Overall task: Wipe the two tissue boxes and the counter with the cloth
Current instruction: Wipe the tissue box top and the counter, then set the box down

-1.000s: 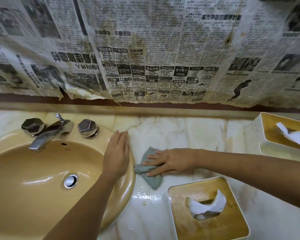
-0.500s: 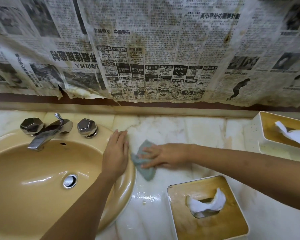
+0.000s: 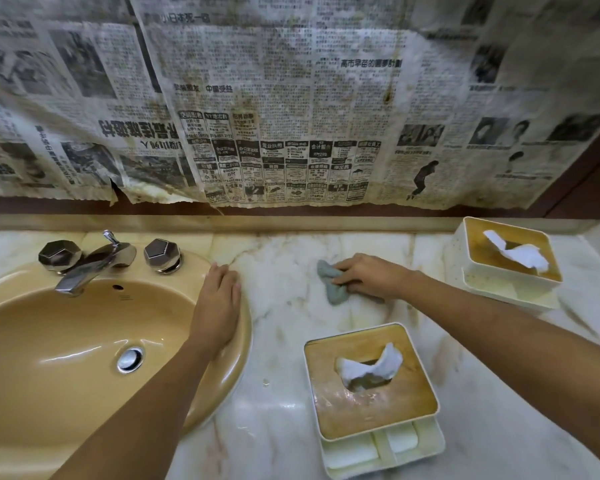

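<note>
Two hands apart: left hand (image 3: pixel 219 306) flat on sink (image 3: pixel 238 362) rim, right hand (image 3: pixel 371 278) grips cloth (image 3: pixel 331 289), apparently wiping counter (image 3: pixel 281 296) beside sink; next stroke probably needs firm pressure.

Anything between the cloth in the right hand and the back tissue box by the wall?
Nothing visible. Only bare marble counter lies between the cloth, gripped by the right hand, and the back tissue box.
</note>
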`<state>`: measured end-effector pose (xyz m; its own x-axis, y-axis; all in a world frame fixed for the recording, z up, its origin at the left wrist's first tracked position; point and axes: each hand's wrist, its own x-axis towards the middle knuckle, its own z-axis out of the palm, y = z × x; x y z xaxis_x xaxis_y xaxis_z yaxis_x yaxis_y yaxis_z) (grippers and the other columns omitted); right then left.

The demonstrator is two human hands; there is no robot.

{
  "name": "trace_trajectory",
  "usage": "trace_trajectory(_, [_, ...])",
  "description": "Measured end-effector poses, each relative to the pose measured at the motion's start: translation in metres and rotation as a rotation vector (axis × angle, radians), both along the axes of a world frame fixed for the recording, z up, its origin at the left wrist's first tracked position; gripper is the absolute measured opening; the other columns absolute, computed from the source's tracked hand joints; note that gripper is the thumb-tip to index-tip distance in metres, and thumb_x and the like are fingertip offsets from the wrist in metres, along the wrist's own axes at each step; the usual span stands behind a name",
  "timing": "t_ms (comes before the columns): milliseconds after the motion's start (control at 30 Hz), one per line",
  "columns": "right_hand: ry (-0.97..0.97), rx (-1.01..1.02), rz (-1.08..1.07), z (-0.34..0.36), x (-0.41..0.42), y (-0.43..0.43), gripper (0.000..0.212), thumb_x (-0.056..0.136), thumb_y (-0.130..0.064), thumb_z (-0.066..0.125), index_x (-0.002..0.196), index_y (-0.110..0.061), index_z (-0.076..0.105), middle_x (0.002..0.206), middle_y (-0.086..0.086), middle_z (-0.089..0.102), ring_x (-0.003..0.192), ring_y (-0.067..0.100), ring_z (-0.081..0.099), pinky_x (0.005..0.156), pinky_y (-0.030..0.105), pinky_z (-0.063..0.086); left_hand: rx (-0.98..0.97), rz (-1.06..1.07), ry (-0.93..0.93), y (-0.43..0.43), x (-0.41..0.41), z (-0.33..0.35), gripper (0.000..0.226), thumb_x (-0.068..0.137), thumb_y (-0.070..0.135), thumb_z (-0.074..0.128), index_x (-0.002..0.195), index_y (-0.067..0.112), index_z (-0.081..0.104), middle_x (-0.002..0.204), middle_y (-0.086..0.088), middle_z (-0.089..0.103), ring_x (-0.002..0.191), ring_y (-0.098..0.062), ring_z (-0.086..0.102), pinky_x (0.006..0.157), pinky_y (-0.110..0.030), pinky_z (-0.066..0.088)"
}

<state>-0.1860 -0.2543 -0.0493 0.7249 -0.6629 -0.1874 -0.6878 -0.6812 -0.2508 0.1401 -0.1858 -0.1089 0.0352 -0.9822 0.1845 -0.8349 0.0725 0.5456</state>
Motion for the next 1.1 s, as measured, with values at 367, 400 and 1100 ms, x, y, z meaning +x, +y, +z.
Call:
trace_trajectory(367, [-0.255,-0.002,-0.622,0.019,-0.037,0.062,0.015,0.086,-0.011,0.064,0.096,-0.014,0.075,0.095,0.005,0.061,0.09,0.022,0.06,0.079,0.03,0.047,0.352,0.034,-0.144,0.017,-0.017,0.044,0.048,0.09,0.016,0.055,0.136,0.003,0.051,0.153,-0.017,0.03,0.136,-0.035,0.037,0.114,-0.036,0.029])
trace_trajectory(400, [-0.283,-0.009,-0.667,0.021,-0.041,0.069,0.015,0.085,-0.011,0.064,0.095,-0.015,0.074,0.095,0.006,0.062,0.089,0.021,0.059,0.078,0.03,0.046,0.382,0.034,-0.139,0.019,-0.02,0.049,0.045,0.09,0.016,0.055,0.134,0.005,0.054,0.152,-0.015,0.031,0.134,-0.034,0.04,0.112,-0.035,0.031])
trace_trajectory(1100, [-0.36,0.085,-1.019,0.03,-0.097,0.225,0.021,0.092,-0.029,0.056,0.107,-0.026,0.07,0.107,-0.003,0.062,0.098,0.016,0.06,0.087,0.034,0.051,0.399,0.017,0.385,0.124,-0.087,0.086,0.014,0.094,0.024,0.061,0.096,0.016,0.072,0.098,0.002,0.072,0.09,-0.017,0.065,0.074,-0.025,0.046])
